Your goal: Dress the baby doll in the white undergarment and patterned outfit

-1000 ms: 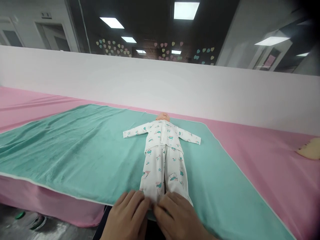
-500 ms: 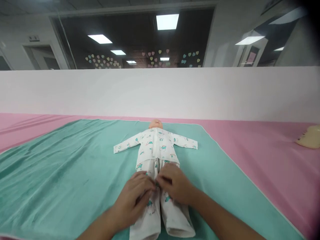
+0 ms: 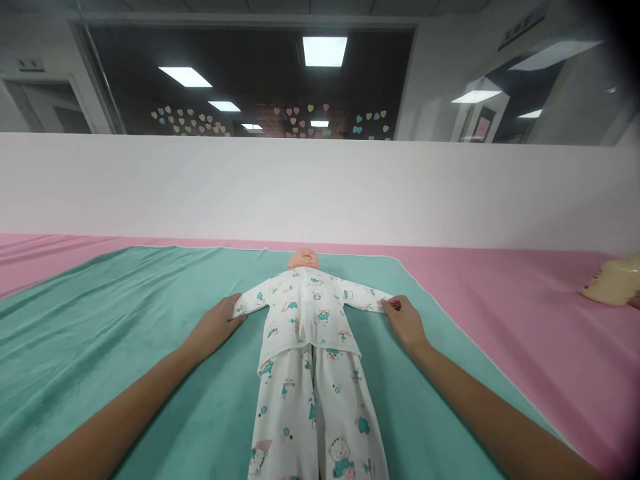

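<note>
A baby doll [image 3: 303,259] lies face up, its head at the far end. It is dressed in a white printed long-sleeved top [image 3: 306,307] and matching white trousers [image 3: 313,407]. Both sleeves are spread out to the sides. At the left cuff, my left hand [image 3: 217,325] grips the sleeve end between thumb and fingers. My right hand [image 3: 404,320] pinches the cuff of the right sleeve [image 3: 367,297]. The doll's own hands do not show. The trouser legs run off the bottom of the view.
Under the doll spreads a teal blanket [image 3: 165,300], wrinkled on the left, over a pink sheet [image 3: 505,300]. A beige rounded object [image 3: 613,280] sits at the far right, cut off by the frame. Behind stands a white low wall [image 3: 310,193] with dark glass above.
Both hands have left the trouser front and moved up and outward to the two sleeve cuffs. The view has shifted, and the trousers now show uncovered.
</note>
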`<state>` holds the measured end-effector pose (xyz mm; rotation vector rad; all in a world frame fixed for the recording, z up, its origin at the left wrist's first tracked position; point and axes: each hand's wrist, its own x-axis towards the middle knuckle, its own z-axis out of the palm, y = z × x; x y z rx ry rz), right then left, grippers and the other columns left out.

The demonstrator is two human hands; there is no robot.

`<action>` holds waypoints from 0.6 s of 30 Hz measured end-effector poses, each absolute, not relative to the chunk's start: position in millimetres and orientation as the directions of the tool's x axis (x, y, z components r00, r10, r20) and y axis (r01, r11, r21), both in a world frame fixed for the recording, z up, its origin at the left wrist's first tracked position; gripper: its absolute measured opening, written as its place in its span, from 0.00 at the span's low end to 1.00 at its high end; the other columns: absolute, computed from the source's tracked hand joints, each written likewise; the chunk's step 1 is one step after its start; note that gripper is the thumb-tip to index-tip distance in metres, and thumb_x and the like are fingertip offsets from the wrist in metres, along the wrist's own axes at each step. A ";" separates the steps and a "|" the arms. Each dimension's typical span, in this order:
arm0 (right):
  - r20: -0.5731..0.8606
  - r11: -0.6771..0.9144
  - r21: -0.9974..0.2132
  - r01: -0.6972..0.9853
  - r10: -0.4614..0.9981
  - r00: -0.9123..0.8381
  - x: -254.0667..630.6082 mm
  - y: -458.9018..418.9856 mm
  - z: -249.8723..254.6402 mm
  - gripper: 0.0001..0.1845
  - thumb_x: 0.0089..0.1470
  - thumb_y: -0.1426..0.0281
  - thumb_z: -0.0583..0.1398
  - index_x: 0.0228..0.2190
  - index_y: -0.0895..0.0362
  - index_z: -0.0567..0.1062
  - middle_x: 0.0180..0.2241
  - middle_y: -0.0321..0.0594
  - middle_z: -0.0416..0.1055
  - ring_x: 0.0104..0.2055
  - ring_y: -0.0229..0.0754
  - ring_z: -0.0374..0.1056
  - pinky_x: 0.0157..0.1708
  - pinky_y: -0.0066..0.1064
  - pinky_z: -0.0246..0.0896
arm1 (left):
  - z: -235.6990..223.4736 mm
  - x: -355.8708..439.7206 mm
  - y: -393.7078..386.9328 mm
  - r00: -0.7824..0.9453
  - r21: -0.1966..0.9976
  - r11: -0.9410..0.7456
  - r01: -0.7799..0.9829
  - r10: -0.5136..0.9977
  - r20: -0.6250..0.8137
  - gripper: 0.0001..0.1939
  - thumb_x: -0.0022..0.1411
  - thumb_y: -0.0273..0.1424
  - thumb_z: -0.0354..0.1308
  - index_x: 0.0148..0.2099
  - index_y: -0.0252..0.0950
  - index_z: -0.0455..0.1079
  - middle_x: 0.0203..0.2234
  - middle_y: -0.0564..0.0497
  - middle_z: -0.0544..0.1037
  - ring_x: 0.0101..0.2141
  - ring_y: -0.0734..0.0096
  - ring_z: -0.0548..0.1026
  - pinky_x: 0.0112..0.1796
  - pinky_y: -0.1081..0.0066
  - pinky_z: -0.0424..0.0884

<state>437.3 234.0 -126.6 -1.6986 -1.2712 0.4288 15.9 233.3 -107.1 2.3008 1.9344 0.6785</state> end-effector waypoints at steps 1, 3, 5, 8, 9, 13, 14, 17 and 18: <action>0.245 -0.063 -0.779 0.624 0.885 0.396 443.7 241.1 -127.5 0.16 0.48 0.56 0.53 0.31 0.56 0.67 0.31 0.40 0.70 0.33 0.42 0.65 0.29 0.31 0.56 | -109.0 8.3 236.0 0.141 0.313 -0.221 0.924 0.956 0.259 0.26 0.61 0.40 0.42 0.59 0.37 0.54 0.52 0.46 0.65 0.50 0.59 0.64 0.46 0.65 0.61; 0.240 -0.147 -0.669 0.729 0.885 0.399 452.6 250.0 -126.2 0.15 0.48 0.55 0.52 0.29 0.54 0.66 0.30 0.38 0.69 0.31 0.42 0.64 0.27 0.31 0.53 | -110.8 -4.1 236.9 0.177 0.259 -0.239 0.936 0.954 0.243 0.25 0.62 0.40 0.39 0.59 0.37 0.55 0.49 0.45 0.67 0.48 0.59 0.65 0.45 0.66 0.62; 0.251 -0.221 -0.583 0.782 0.866 0.432 458.2 254.0 -123.5 0.15 0.48 0.54 0.52 0.30 0.53 0.65 0.34 0.38 0.69 0.32 0.42 0.64 0.25 0.30 0.50 | -110.3 -12.4 235.8 0.181 0.183 -0.229 0.956 0.952 0.247 0.25 0.63 0.40 0.37 0.58 0.35 0.57 0.47 0.44 0.68 0.47 0.57 0.65 0.44 0.64 0.61; 0.215 -0.272 -0.545 0.793 0.869 0.446 464.5 255.9 -122.2 0.18 0.48 0.53 0.52 0.32 0.54 0.66 0.36 0.40 0.69 0.34 0.44 0.64 0.25 0.30 0.50 | -107.7 -16.8 235.4 0.157 0.092 -0.188 0.978 0.950 0.270 0.24 0.63 0.40 0.38 0.56 0.36 0.60 0.46 0.43 0.69 0.46 0.55 0.64 0.42 0.62 0.60; 0.199 -0.259 -0.558 0.789 0.881 0.430 466.4 256.4 -122.8 0.19 0.48 0.52 0.52 0.34 0.54 0.66 0.35 0.41 0.70 0.34 0.43 0.64 0.26 0.30 0.50 | -106.8 -16.4 235.7 0.146 0.065 -0.170 0.983 0.948 0.282 0.23 0.63 0.40 0.38 0.55 0.36 0.61 0.46 0.43 0.69 0.47 0.55 0.64 0.42 0.61 0.60; 0.209 -0.104 -0.625 0.774 0.933 0.294 471.4 259.5 -127.4 0.20 0.48 0.55 0.54 0.40 0.54 0.65 0.31 0.37 0.70 0.31 0.41 0.64 0.27 0.29 0.52 | -104.9 -12.0 236.6 0.110 -0.015 -0.110 0.994 0.943 0.316 0.22 0.64 0.38 0.35 0.53 0.36 0.61 0.46 0.43 0.68 0.47 0.54 0.64 0.40 0.61 0.62; 0.226 -0.080 -0.636 0.768 0.932 0.284 472.1 260.3 -128.4 0.19 0.47 0.57 0.55 0.40 0.54 0.66 0.30 0.37 0.69 0.30 0.40 0.64 0.28 0.29 0.52 | -105.0 -11.2 236.0 0.101 -0.026 -0.098 0.995 0.943 0.318 0.22 0.64 0.38 0.35 0.53 0.36 0.61 0.46 0.43 0.68 0.47 0.54 0.64 0.39 0.62 0.62; 0.271 -0.104 -0.676 0.730 0.885 0.378 473.5 260.9 -129.6 0.16 0.48 0.61 0.54 0.39 0.54 0.66 0.30 0.36 0.70 0.32 0.40 0.64 0.29 0.28 0.52 | -105.0 -11.0 230.2 0.058 -0.035 -0.050 0.998 0.950 0.307 0.22 0.64 0.38 0.36 0.53 0.36 0.60 0.45 0.43 0.69 0.45 0.53 0.65 0.37 0.61 0.63; 0.278 -0.127 -0.686 0.716 0.864 0.419 473.8 259.8 -129.2 0.15 0.48 0.62 0.54 0.39 0.54 0.66 0.30 0.37 0.71 0.32 0.40 0.64 0.29 0.29 0.52 | -104.8 -11.8 227.0 0.042 -0.033 -0.034 0.999 0.954 0.297 0.21 0.64 0.36 0.35 0.53 0.36 0.61 0.44 0.43 0.69 0.45 0.53 0.65 0.37 0.61 0.63</action>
